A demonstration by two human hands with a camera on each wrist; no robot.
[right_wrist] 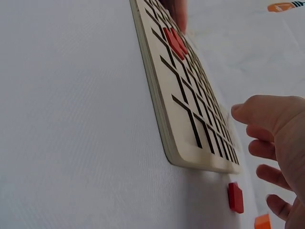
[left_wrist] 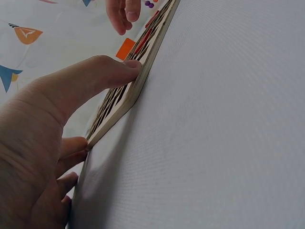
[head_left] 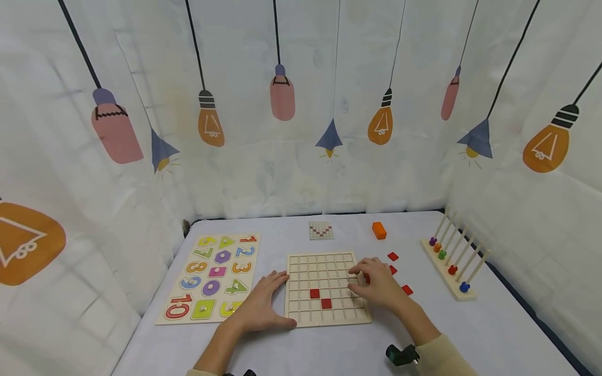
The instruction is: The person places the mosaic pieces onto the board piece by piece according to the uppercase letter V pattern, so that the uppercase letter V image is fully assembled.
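A wooden grid board (head_left: 301, 261) lies on the table with two red square tiles (head_left: 314, 293) in its cells. My left hand (head_left: 263, 305) rests along its left side, fingers fairly straight; in the left wrist view the thumb (left_wrist: 121, 74) lies on the board's edge. Over the right edge hovers my right hand (head_left: 378, 282), its thumb and fingers apart. In the right wrist view nothing shows between that thumb (right_wrist: 259, 109) and the fingers. Past the board's corner there, a red tile (right_wrist: 235, 198) lies on the table; in the head view red also shows between the right fingers.
Several loose red tiles (head_left: 407, 290) lie right of the board. A small pattern card (head_left: 321, 230) and an orange block (head_left: 379, 230) are behind it. A number-and-shape puzzle board (head_left: 188, 271) lies at left. A peg stand with coloured beads (head_left: 449, 269) stands at right.
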